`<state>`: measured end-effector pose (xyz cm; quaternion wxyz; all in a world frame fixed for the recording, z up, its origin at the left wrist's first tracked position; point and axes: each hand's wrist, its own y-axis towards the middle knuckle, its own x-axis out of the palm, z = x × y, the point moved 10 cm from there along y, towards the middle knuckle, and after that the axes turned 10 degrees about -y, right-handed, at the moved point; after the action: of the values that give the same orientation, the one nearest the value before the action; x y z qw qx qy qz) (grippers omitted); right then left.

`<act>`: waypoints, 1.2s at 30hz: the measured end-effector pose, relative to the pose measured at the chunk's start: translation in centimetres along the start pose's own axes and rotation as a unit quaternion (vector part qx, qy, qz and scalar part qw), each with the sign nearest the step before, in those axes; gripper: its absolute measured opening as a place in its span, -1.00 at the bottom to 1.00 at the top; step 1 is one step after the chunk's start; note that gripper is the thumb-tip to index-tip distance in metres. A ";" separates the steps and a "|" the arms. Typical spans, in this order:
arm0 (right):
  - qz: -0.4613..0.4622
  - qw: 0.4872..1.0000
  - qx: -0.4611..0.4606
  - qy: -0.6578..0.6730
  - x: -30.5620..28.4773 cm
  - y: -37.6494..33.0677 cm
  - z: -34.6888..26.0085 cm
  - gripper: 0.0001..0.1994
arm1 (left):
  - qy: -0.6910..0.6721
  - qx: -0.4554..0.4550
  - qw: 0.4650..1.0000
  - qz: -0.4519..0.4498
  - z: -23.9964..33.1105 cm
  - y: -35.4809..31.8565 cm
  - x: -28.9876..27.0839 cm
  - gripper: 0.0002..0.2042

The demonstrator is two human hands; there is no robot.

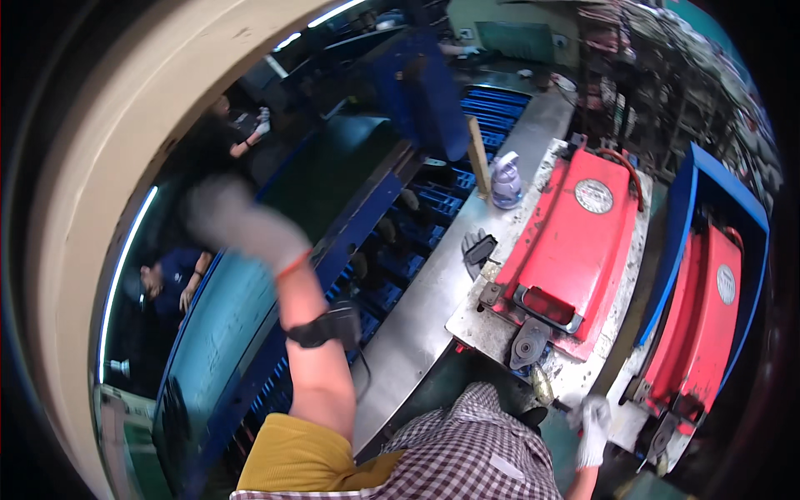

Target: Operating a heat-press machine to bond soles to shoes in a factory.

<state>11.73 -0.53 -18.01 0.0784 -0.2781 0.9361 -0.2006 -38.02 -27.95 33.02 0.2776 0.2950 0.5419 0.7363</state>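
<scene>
Conveyor belt (208,337) at left and red-hooded machine (575,225) at right, the wearer's left hand (246,221) raised across the view of the one, the right hand (593,421) low by the other.
Well left of the machine, a co-worker in a dark blue shirt (179,279) is beyond the belt; the gloved left hand is motion-blurred, so its grip cannot be told, and a black strapped device (325,327) circles that forearm. Just left of the machine, a metal counter (400,333) bears a small black block (481,248) and a translucent jug (506,187). Below the machine's near end, the gloved right hand looks curled; whether it grasps anything cannot be told. Right of the machine, a second red-hooded unit (700,308) sits partly within a blue frame (687,192).
</scene>
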 end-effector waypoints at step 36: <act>-0.008 0.921 0.094 -0.378 13.2 4.4 -4.9 -0.41 | -0.397 0.154 0.413 -0.805 24.9 -44.9 3.7 -0.47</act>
<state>-2.67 -2.81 -15.90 0.4504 -0.3321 0.8114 -0.1687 -18.27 2.13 -3.70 0.8770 0.0210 0.4648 -0.1203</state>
